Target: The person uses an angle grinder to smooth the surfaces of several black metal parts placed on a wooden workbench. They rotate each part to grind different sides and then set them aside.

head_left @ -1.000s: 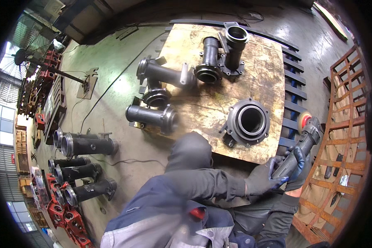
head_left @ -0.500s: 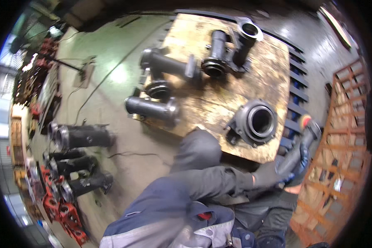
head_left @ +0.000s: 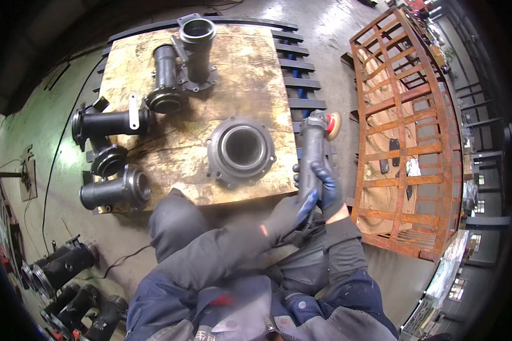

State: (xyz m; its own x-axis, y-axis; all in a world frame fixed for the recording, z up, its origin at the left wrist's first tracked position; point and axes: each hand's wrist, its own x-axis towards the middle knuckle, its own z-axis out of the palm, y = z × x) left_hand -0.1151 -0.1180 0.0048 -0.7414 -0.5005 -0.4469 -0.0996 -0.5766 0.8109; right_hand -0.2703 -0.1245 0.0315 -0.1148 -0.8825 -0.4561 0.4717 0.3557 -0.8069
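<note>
Both my gloved hands are closed around the dark body of an angle grinder (head_left: 312, 149), which points away from me just off the right edge of a wooden worktop (head_left: 250, 68). My left hand (head_left: 306, 206) grips the lower end of the body. Higher up and on the right side, my right hand (head_left: 326, 183) wraps round it. At the grinder's head a red and tan abrasive disc (head_left: 334, 126) faces right, touching nothing. Left of the grinder, a dark flanged metal casting (head_left: 221, 152) stands on the worktop with its round bore facing up.
Several more black pipe castings (head_left: 116, 122) lie or stand along the worktop's left and far side. A slatted dark metal frame (head_left: 301, 83) shows beneath its right edge. A rusty metal crate (head_left: 404, 153) stands to the right. More castings (head_left: 68, 264) sit on the floor at lower left.
My view has swung right, so the worktop and castings appear farther left. The grinder, tilted rightward before, now points more straight away from me. Both hands keep their hold.
</note>
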